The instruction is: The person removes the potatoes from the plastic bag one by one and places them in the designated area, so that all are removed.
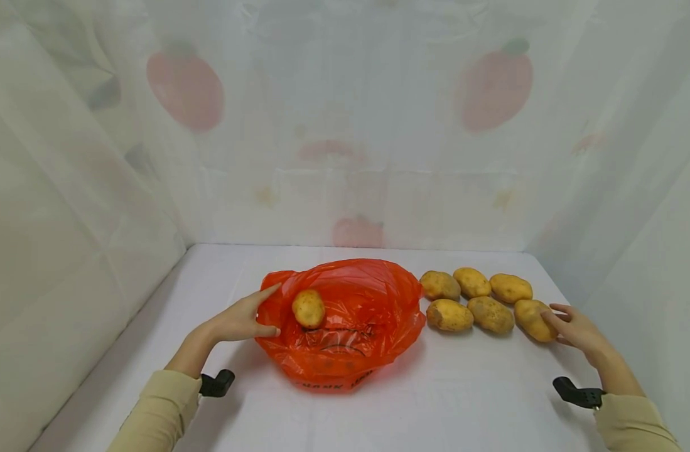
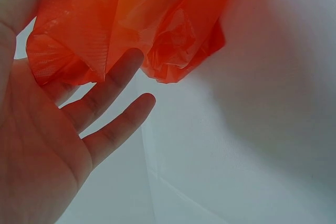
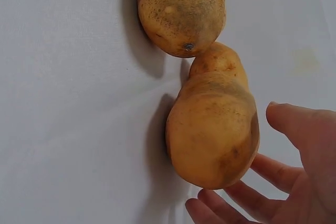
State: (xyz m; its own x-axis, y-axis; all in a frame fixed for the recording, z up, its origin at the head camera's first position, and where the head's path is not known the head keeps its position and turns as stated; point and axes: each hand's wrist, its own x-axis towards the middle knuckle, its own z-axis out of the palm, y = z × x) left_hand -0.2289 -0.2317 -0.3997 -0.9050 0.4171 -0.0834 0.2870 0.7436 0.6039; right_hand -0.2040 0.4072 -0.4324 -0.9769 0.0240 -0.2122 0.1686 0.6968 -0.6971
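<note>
A red plastic bag with dark printing lies with its mouth spread wide. One yellow potato sits inside it, toward the left. At the bag's left rim is my left hand, thumb and index finger spread apart over the edge; in the left wrist view its other fingers extend beside the red plastic. My right hand is at the rightmost potato, its fingers loosely bent around the near end. The right wrist view shows the thumb standing off from that potato's skin.
Several other potatoes lie in two rows just right of the bag on the white tabletop. A pale curtain with fruit prints hangs behind the table and along its sides. Each wrist wears a black device.
</note>
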